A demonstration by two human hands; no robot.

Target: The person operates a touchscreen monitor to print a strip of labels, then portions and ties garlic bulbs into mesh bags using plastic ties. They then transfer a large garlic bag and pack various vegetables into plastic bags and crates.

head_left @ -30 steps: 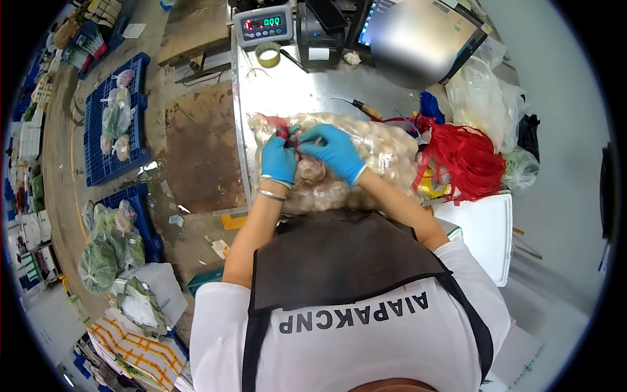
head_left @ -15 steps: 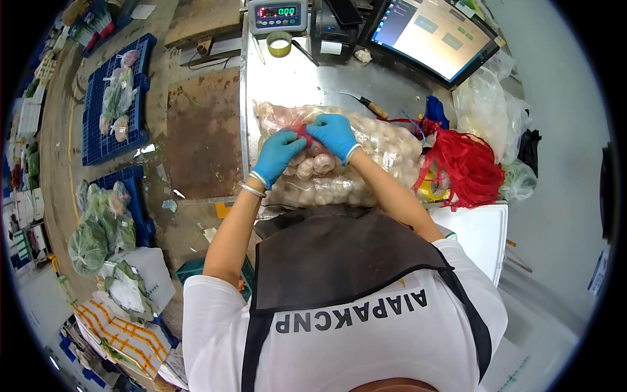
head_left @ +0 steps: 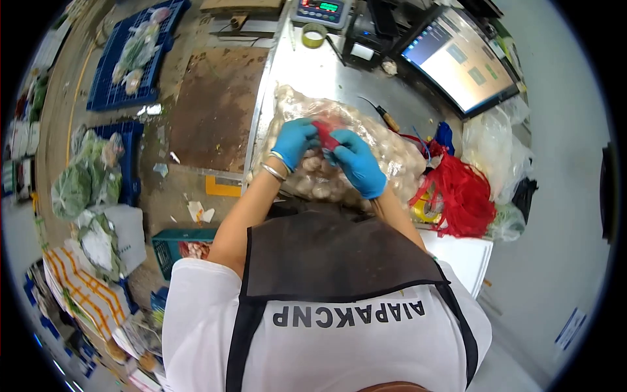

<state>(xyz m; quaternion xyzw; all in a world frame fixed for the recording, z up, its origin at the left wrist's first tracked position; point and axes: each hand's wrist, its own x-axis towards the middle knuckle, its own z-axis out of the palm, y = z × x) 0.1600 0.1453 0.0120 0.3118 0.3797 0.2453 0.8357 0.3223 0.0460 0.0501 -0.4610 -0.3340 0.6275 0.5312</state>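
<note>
A red mesh net bag (head_left: 324, 134) is stretched between my two blue-gloved hands. My left hand (head_left: 294, 142) grips one side of it with closed fingers. The other side is pinched in my right hand (head_left: 356, 163), which is tilted with its fingertips toward the left. Both hands are over a large clear plastic bag (head_left: 392, 157) full of garlic, lying on the metal table. Loose-looking garlic bulbs (head_left: 315, 166) show just below the net. Whether the net holds any bulbs is hidden by my fingers.
A hooked knife (head_left: 381, 114), tape roll (head_left: 313, 36), digital scale (head_left: 320, 12) and monitor (head_left: 460, 59) are on the table (head_left: 313, 72). A pile of red nets (head_left: 460, 196) lies at right beside plastic bags (head_left: 490, 153). A green crate (head_left: 166, 248) and blue pallets (head_left: 108, 85) are at left.
The whole view has shifted and turned a little. My hands have moved slightly apart, the red net now shows stretched between them, and my right hand has come lower.
</note>
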